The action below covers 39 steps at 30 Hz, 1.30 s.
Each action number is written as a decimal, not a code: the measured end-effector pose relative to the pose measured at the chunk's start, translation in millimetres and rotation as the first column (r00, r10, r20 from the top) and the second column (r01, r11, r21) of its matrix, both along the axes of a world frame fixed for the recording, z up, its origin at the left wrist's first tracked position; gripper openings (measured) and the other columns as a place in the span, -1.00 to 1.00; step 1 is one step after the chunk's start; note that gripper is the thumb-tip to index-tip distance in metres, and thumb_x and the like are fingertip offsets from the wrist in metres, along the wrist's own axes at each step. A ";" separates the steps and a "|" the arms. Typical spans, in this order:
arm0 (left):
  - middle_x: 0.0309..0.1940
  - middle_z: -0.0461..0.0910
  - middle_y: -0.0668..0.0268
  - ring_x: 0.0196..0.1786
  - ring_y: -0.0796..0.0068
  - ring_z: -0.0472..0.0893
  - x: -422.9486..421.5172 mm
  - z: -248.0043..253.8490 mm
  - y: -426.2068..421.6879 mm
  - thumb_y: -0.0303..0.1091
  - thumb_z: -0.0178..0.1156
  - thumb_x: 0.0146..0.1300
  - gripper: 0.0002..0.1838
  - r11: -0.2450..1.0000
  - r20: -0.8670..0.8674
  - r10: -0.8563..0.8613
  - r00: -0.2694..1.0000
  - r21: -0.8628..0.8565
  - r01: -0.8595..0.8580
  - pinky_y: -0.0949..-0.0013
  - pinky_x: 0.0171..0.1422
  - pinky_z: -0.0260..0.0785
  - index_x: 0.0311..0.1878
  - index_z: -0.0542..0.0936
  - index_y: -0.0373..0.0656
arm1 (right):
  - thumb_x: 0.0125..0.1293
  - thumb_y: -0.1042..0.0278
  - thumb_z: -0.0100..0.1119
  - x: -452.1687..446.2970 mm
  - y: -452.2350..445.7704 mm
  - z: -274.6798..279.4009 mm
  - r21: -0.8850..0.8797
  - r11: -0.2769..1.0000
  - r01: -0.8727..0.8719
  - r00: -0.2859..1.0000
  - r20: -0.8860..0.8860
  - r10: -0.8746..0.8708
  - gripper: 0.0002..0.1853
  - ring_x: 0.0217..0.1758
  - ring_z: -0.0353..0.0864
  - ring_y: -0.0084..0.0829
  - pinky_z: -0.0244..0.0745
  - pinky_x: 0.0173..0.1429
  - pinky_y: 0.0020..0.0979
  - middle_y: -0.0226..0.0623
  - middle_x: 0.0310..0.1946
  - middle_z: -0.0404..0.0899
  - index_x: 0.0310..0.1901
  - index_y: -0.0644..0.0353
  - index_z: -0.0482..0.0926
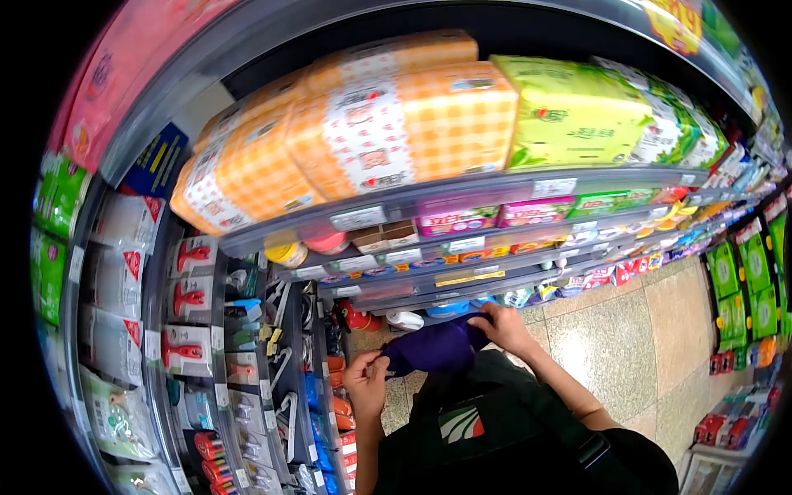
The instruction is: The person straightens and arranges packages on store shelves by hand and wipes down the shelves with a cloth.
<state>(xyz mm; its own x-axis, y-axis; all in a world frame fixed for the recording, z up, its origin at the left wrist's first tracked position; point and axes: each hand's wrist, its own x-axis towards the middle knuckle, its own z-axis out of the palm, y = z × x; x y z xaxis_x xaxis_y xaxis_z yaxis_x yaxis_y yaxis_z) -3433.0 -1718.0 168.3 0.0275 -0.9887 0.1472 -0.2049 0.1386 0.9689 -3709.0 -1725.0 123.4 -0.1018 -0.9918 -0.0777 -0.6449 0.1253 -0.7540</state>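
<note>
One end of the purple thing point(433, 348) is pinched by the left hand point(365, 384), thumb against fingers. The other end is pinched by the right hand point(503, 328). The purple thing is held up between them, near the dark clothes point(520, 429). Past it, big orange packs point(458, 115) and green packs point(573, 115) are seen on the shelves point(313, 221). Shiny floor tiles point(590, 355) are seen below.

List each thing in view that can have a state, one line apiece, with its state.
Left hand: closed on the purple item's edge.
Right hand: closed on its other end.
Purple item: held between both hands.
Orange-checked packs: wrapped, some stacked.
Green pack: wrapped.
Brown cartons: seemingly open.
</note>
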 end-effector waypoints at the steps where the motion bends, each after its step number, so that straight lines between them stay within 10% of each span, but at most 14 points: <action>1: -0.41 0.50 0.41 -0.34 0.66 0.43 -6.7 2.6 -2.7 -0.56 0.21 0.14 -0.95 1.000 0.006 0.021 1.000 0.007 -0.021 0.59 -0.21 0.25 -0.31 0.58 -0.30 | 0.11 0.19 0.33 -12.9 3.5 -1.5 0.016 0.999 0.039 0.998 0.039 -0.040 -0.69 -0.42 0.62 -0.13 0.49 -0.31 -0.25 -0.02 -0.52 0.57 -0.25 0.27 0.57; 4: -0.44 0.44 0.44 -0.40 0.69 0.37 -22.9 -8.1 -10.9 -0.60 0.17 0.14 -0.96 0.998 0.040 0.056 0.998 -0.040 -0.054 0.61 -0.28 0.19 -0.33 0.56 -0.30 | 0.07 0.24 0.36 -50.5 21.2 5.8 0.106 0.991 0.079 0.946 0.304 -0.108 -0.68 -0.32 0.60 -0.25 0.46 -0.22 -0.34 -0.09 -0.41 0.59 -0.23 0.26 0.57; 10: -0.42 0.43 0.41 -0.38 0.68 0.36 -64.2 -13.9 -22.1 -0.64 0.11 0.12 -0.91 0.987 0.057 -0.152 0.987 -0.051 0.155 0.61 -0.27 0.19 -0.33 0.54 -0.27 | 0.09 0.19 0.30 -102.6 51.0 18.4 0.130 0.982 -0.140 0.988 -0.055 0.148 -0.67 -0.18 0.54 0.02 0.44 -0.06 -0.16 0.01 -0.30 0.56 -0.19 0.24 0.57; 12: -0.42 0.44 0.37 -0.36 0.63 0.40 -69.2 -27.0 -30.9 -0.65 0.10 0.12 -0.90 0.980 0.064 -0.197 0.978 -0.028 0.199 0.59 -0.24 0.23 -0.32 0.54 -0.26 | 0.16 0.19 0.27 -113.8 59.9 36.3 -0.014 0.987 -0.159 0.986 -0.058 0.158 -0.70 -0.26 0.57 -0.18 0.45 -0.15 -0.25 -0.15 -0.35 0.58 -0.21 0.25 0.56; 15: -0.36 0.45 0.36 -0.32 0.62 0.42 -88.3 -25.1 -37.5 -0.62 0.15 0.13 -0.93 0.946 0.373 -0.309 0.875 0.031 0.321 0.57 -0.20 0.27 -0.31 0.53 -0.28 | 0.38 0.25 0.06 -117.0 71.4 73.7 0.022 0.975 -0.219 0.490 0.867 0.090 -0.80 -0.32 0.39 -0.77 0.36 -0.25 -0.60 -0.59 -0.39 0.50 -0.17 0.22 0.48; 18: -0.31 0.48 0.35 -0.23 0.60 0.49 -133.8 -21.1 -26.8 -0.59 0.19 0.13 -0.80 0.932 0.200 -0.363 0.910 0.081 0.354 0.52 -0.16 0.36 -0.15 0.51 -0.26 | 0.39 0.27 0.04 -102.2 59.3 58.6 0.111 0.976 0.187 0.212 0.966 -0.151 -0.81 -0.33 0.40 -0.77 0.38 -0.25 -0.63 -0.57 -0.39 0.51 -0.14 0.23 0.46; 22: -0.21 0.55 0.37 -0.25 0.61 0.52 -190.4 -24.8 -7.5 -0.54 0.18 0.18 -0.78 0.622 -0.240 -0.712 0.660 0.218 0.752 0.55 -0.14 0.38 -0.09 0.48 -0.27 | 0.38 0.27 0.07 -84.4 58.6 36.6 0.019 0.965 0.261 0.413 0.902 -0.129 -0.78 -0.32 0.42 -0.73 0.41 -0.21 -0.61 -0.50 -0.37 0.53 -0.15 0.28 0.48; 25: -0.54 0.52 0.35 -0.46 0.65 0.45 -220.0 -35.4 -2.1 -0.50 0.18 0.18 -0.89 0.710 0.258 -0.695 0.671 0.096 0.698 0.51 -0.33 0.34 -0.23 0.52 -0.30 | 0.33 0.30 0.14 -92.5 66.9 25.2 -0.022 0.932 0.363 0.552 0.810 -0.196 -0.80 -0.30 0.42 -0.72 0.41 -0.20 -0.59 -0.49 -0.37 0.53 -0.17 0.28 0.49; 27: -0.59 0.49 0.35 -0.50 0.65 0.42 -228.7 -27.5 -4.5 -0.47 0.18 0.19 -0.90 0.704 0.257 -0.701 0.665 0.102 0.703 0.49 -0.38 0.31 -0.27 0.52 -0.29 | 0.29 0.33 0.19 -105.6 73.2 30.2 0.037 0.889 0.456 0.454 0.849 -0.268 -0.80 -0.32 0.43 -0.69 0.42 -0.21 -0.55 -0.47 -0.37 0.53 -0.17 0.29 0.49; 30: -0.60 0.44 0.36 -0.50 0.66 0.36 -238.4 -18.9 -8.3 -0.43 0.14 0.22 -0.90 0.707 0.273 -0.691 0.669 0.068 0.704 0.50 -0.40 0.26 -0.30 0.51 -0.29 | 0.15 0.26 0.34 -128.1 94.9 33.5 -0.032 0.962 0.273 0.619 0.771 -0.150 -0.58 -0.26 0.54 -0.58 0.46 -0.17 -0.47 -0.29 -0.32 0.61 -0.07 0.37 0.47; 32: -0.53 0.44 0.41 -0.44 0.68 0.36 -244.0 -5.9 -13.4 -0.46 0.10 0.24 -0.92 0.697 0.136 -0.717 0.684 0.117 0.707 0.53 -0.34 0.25 -0.29 0.50 -0.29 | 0.04 0.27 0.41 -152.1 104.9 54.4 0.100 0.992 -0.078 0.952 0.302 0.044 -0.50 -0.29 0.62 -0.44 0.49 -0.16 -0.38 -0.04 -0.37 0.62 -0.04 0.40 0.48; 35: -0.47 0.46 0.51 -0.41 0.76 0.38 -243.2 -6.1 -23.9 -0.45 0.03 0.33 -0.90 0.671 -0.162 -0.686 0.709 0.235 0.703 0.62 -0.31 0.24 -0.23 0.51 -0.25 | 0.03 0.20 0.43 -165.5 108.9 43.6 0.279 0.927 -0.251 0.930 0.336 0.150 -0.49 -0.16 0.59 -0.43 0.47 -0.04 -0.38 -0.13 -0.21 0.62 -0.02 0.28 0.53; 37: -0.47 0.48 0.50 -0.41 0.77 0.39 -247.4 -4.4 -27.4 -0.43 0.03 0.34 -0.90 0.662 -0.292 -0.632 0.718 0.278 0.696 0.64 -0.31 0.25 -0.22 0.52 -0.23 | 0.15 0.25 0.32 -170.1 116.6 42.3 -0.314 0.948 -0.045 0.608 0.744 0.276 -0.59 -0.07 0.59 -0.39 0.47 0.03 -0.38 -0.23 -0.06 0.59 -0.04 0.32 0.53; 39: -0.37 0.50 0.43 -0.37 0.73 0.44 -255.2 -4.9 -29.6 -0.42 0.04 0.35 -0.89 0.664 -0.343 -0.573 0.744 0.337 0.667 0.64 -0.32 0.27 -0.16 0.50 -0.22 | 0.18 0.36 0.27 -161.2 111.1 29.8 0.001 0.983 0.182 -0.127 0.992 0.022 -0.59 -0.01 0.56 -0.41 0.48 0.11 -0.35 -0.30 -0.04 0.54 0.06 0.23 0.45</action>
<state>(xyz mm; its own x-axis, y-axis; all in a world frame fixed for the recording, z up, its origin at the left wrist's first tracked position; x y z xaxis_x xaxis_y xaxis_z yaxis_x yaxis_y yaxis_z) -3688.2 -1747.6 163.5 -0.6340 -0.7432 -0.2139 -0.0264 -0.2556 0.9664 -3870.2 -1613.9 153.2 -0.0922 -0.9915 -0.0923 0.8398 -0.0277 -0.5421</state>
